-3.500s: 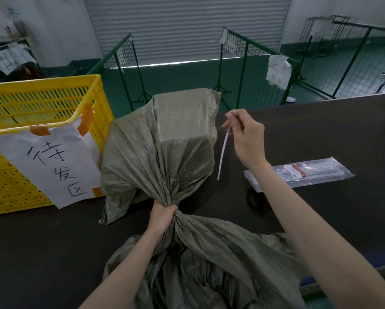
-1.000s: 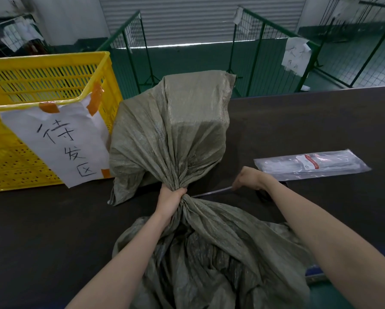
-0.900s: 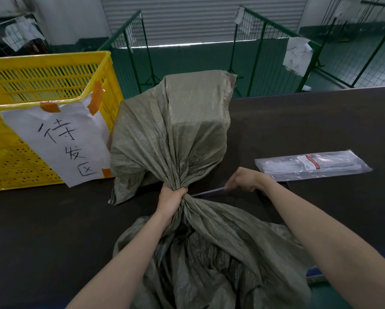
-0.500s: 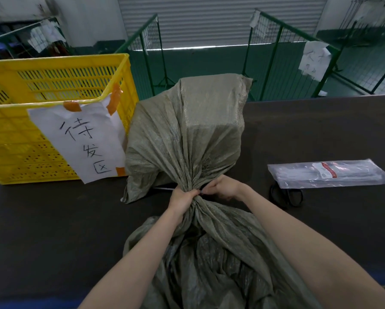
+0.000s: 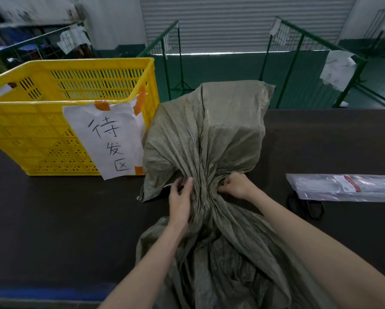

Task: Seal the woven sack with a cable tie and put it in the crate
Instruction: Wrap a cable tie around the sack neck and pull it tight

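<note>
- The woven sack [image 5: 209,139] is lying on the dark counter [image 5: 53,219], just beside the yellow crate [image 5: 42,130], its neck gathered into tight pleats
- The left hand [image 5: 180,199] is pressing against the neck's left side, fingers reaching for a pale strip, likely the cable tie [image 5: 167,186]
- The right hand [image 5: 236,186] is pinching the pleats, curled shut
- The cloth is looking soft and slippery; the boxy load may be bulky, so gripping at the cinched neck seems best

Warehouse, roller shutter [image 5: 242,21], wire cages [image 5: 298,63], labelled crate [image 5: 42,130]
</note>
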### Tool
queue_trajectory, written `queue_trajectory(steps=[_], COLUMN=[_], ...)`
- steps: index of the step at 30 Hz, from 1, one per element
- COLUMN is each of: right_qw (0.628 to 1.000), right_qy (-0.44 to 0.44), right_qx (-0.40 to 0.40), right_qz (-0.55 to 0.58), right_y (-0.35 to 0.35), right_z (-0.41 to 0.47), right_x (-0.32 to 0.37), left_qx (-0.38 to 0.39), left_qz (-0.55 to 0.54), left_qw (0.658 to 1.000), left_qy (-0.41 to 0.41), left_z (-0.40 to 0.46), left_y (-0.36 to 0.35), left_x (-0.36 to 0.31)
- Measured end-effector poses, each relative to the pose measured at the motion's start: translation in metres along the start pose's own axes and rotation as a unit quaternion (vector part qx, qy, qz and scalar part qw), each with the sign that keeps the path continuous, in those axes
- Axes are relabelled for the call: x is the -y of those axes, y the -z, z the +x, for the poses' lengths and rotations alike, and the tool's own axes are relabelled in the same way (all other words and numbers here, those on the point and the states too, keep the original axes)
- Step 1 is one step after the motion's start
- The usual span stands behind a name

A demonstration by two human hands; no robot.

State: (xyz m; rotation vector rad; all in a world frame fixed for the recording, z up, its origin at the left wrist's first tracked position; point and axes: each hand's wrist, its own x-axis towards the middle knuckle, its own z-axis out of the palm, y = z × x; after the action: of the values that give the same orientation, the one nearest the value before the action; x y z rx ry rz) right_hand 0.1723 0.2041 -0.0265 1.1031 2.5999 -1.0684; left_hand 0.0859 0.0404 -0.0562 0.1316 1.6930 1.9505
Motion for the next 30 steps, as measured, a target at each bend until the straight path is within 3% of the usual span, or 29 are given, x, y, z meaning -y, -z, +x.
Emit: queue_trajectory(steps=[4, 6, 9, 12, 17, 23, 25, 27, 30], right_qw=[1.000, 0.999, 0.997, 0.993, 0.965, 0.949, 0.958, 0.979, 0.990], right_qy=[-0.010, -0.026, -0.048, -0.070, -0.092, -0.070, -0.047, -0.032, -0.055], right_qx=[0.020, 0.016, 0.019, 0.026, -0.073, -0.131, -0.092, -0.002, 0.080], right_qz=[-0.012, -0.027, -0.065, -0.093, -0.235, -0.278, -0.269, -0.201, -0.105], right_y=[0.012, 0.016, 0.019, 0.022, 0.014, 0.013, 0.011, 0.005, 0.003], right_z=[-0.002, -0.003, -0.003, -0.002, -0.006, -0.009, -0.009, -0.006, -0.008], right_x=[0.000, 0.000, 0.000, 0.001, 0.010, 0.009, 0.005, -0.005, -0.015], left_qx=[-0.157, -0.182, -0.155, -0.122, -0.109, -0.094, -0.075, -0.061, -0.055], left_qz=[-0.051, -0.041, 0.002, 0.131, 0.312, 0.412, 0.476, 0.525, 0.552], left_qw=[0.986, 0.982, 0.987, 0.981, 0.943, 0.902, 0.871, 0.842, 0.823], left_qy=[-0.025, -0.030, -0.047, -0.072, -0.052, -0.086, -0.095, -0.106, -0.122], left_z=[0.008, 0.013, 0.019, 0.028, 0.048, 0.044, 0.039, 0.037, 0.038], left_y=[0.014, 0.019, 0.025, 0.029, 0.038, 0.038, 0.035, 0.033, 0.034], left_x=[-0.010, -0.014, -0.022, -0.033, -0.040, -0.043, -0.043, -0.042, -0.041])
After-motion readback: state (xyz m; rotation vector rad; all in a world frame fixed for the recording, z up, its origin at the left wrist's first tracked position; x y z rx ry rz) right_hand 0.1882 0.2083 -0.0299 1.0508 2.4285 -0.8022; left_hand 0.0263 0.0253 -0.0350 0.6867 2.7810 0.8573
